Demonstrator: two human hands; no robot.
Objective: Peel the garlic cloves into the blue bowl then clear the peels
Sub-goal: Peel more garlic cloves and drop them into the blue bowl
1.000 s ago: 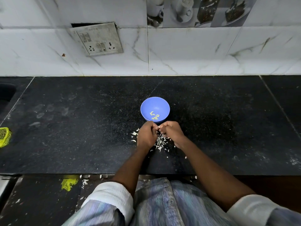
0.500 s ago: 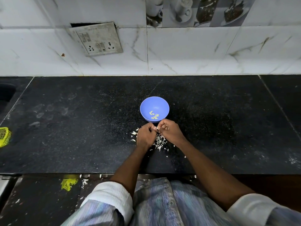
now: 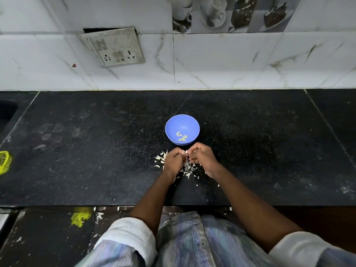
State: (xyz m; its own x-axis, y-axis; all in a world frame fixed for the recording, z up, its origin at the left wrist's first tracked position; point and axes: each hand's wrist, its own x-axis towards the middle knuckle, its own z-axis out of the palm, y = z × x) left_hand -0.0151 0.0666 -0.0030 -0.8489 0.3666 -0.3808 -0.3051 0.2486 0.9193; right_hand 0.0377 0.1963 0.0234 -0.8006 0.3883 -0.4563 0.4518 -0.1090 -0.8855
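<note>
A small blue bowl point(image 3: 182, 124) stands in the middle of the black counter and holds several peeled garlic cloves point(image 3: 182, 136). Just in front of it my left hand point(image 3: 173, 160) and my right hand point(image 3: 202, 158) meet, fingers curled. Between their fingertips they pinch one small pale garlic clove point(image 3: 186, 152), mostly hidden by the fingers. Under and around both hands lies a scatter of white garlic peels point(image 3: 187, 169) on the counter.
The black stone counter point(image 3: 96, 151) runs to a tiled wall with a loose socket plate point(image 3: 113, 47). A yellow mesh object point(image 3: 4, 162) sits at the left edge. A yellow scrap point(image 3: 80, 218) and peel bits lie on the lower ledge.
Both hands have lifted slightly and moved closer to the bowl, still working the clove between the fingertips. The bowl has not moved.
</note>
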